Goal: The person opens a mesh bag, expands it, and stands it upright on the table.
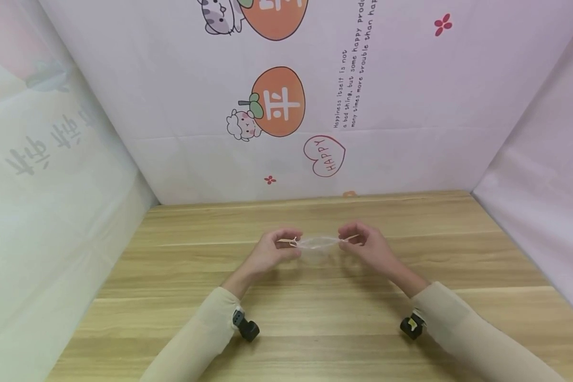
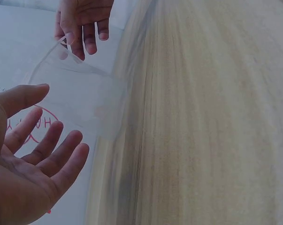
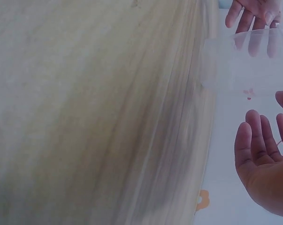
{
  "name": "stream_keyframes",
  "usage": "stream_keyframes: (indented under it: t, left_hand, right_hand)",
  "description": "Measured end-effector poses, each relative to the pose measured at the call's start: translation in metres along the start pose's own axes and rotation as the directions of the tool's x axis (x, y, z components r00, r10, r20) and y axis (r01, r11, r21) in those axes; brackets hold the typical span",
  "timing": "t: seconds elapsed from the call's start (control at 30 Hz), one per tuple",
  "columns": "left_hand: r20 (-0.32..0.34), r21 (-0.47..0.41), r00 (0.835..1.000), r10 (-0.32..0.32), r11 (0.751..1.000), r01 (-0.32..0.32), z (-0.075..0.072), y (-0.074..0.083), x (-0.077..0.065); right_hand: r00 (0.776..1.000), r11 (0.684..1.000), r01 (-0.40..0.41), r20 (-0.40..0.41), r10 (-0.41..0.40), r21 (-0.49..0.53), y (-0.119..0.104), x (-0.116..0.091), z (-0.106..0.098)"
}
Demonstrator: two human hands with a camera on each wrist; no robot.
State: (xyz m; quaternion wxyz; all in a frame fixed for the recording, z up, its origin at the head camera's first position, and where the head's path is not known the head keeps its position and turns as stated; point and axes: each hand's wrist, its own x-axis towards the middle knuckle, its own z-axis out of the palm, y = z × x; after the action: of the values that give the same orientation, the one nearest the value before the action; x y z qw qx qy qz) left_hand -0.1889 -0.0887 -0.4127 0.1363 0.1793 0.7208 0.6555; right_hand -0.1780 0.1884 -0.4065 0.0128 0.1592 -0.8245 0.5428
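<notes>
Between the two hands hangs a small translucent drawstring bag (image 1: 318, 254), its mouth a little apart at the top and a pale cord at each side. My left hand (image 1: 269, 251) holds the bag's left upper edge and cord between thumb and fingers. At the opposite corner, my right hand (image 1: 373, 251) pinches the edge and cord the same way. In the left wrist view the bag (image 2: 85, 96) looks flat and see-through, with the right thumb on its corner. The right wrist view has the left fingers showing through the bag (image 3: 254, 63).
Beneath the hands lies a wood-grain table (image 1: 315, 313). A white printed cloth wall (image 1: 191, 132) rises at its back edge, with more cloth at both sides. Small black cameras (image 1: 246, 326) are strapped at the wrists.
</notes>
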Motion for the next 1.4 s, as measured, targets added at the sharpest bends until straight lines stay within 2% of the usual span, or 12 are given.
stream_keyframes:
  t: [0.13, 0.23, 0.4, 0.53, 0.7, 0.9, 1.17, 1.4]
  left_hand:
    - [0.024, 0.004, 1.000, -0.004, 1.000, 0.004, 0.000, -0.002, -0.001]
    - [0.015, 0.007, 1.000, -0.012, 1.000, 0.011, 0.001, -0.003, 0.000]
    - [-0.046, 0.113, 0.999, -0.008, 0.993, 0.013, 0.003, -0.004, 0.005]
    - [-0.113, 0.227, 0.993, -0.028, 0.973, 0.054, 0.005, -0.003, 0.011]
    - [-0.164, 0.251, 0.983, -0.085, 0.960, 0.125, 0.007, -0.003, 0.018]
    - [-0.194, 0.242, 0.977, -0.084, 0.962, 0.130, 0.008, -0.005, 0.026]
    - [-0.164, 0.216, 0.984, -0.073, 0.970, 0.108, 0.006, -0.010, 0.026]
    - [-0.099, 0.230, 0.993, -0.058, 0.970, 0.079, 0.001, -0.013, 0.019]
  right_hand:
    - [1.000, 1.000, -0.002, 0.026, 0.002, 0.001, 0.001, -0.001, 0.000]
    - [0.999, 1.000, 0.007, 0.037, -0.007, 0.000, 0.001, -0.001, 0.001]
    - [0.999, 1.000, 0.014, 0.040, -0.014, -0.001, -0.003, 0.001, 0.004]
    - [0.999, 1.000, 0.016, 0.033, -0.016, -0.005, -0.005, 0.005, 0.006]
    - [1.000, 1.000, -0.012, 0.020, 0.013, -0.024, -0.004, 0.012, 0.009]
    - [0.999, 0.998, -0.038, 0.018, 0.039, -0.047, -0.003, 0.019, 0.011]
    - [0.999, 1.000, -0.029, 0.033, 0.029, 0.007, -0.003, 0.020, 0.011]
    - [0.998, 0.999, -0.041, -0.038, 0.041, -0.002, -0.009, 0.020, 0.011]
